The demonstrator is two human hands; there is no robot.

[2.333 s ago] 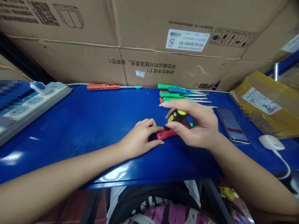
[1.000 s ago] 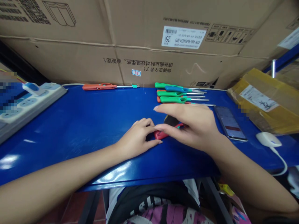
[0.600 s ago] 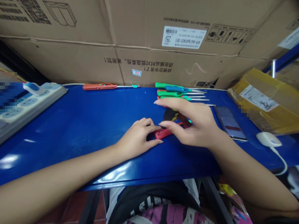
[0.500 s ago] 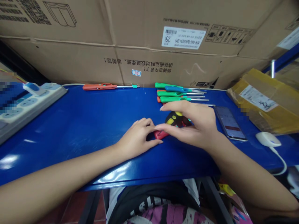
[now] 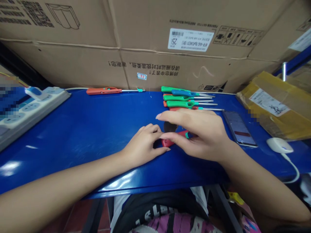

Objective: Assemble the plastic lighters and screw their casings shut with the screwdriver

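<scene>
My left hand point(image 5: 142, 142) rests on the table with thumb and fingers closed around the butt end of a red gas lighter point(image 5: 167, 142). The lighter lies pointing away to the right, with a teal collar; its far part is hidden under my right hand. Above it my right hand point(image 5: 201, 131) curls around a short black-and-yellow tool point(image 5: 170, 127), whose dark end shows between thumb and forefinger. The exact kind of tool cannot be made out. My right thumb reaches over the lighter's red handle.
Several green, blue and orange lighters point(image 5: 181, 104) lie stacked at the back. One orange lighter point(image 5: 104, 91) lies apart, by the cardboard box point(image 5: 145, 38). A power strip point(image 5: 31, 110) is left; a phone point(image 5: 239, 127), a white device point(image 5: 279, 145) and a taped parcel point(image 5: 277, 106) are right.
My right hand has shifted slightly left and turned, so the tool's dark end now shows instead of its yellow-marked side. The lighter's teal collar shows more. My left hand stays in place.
</scene>
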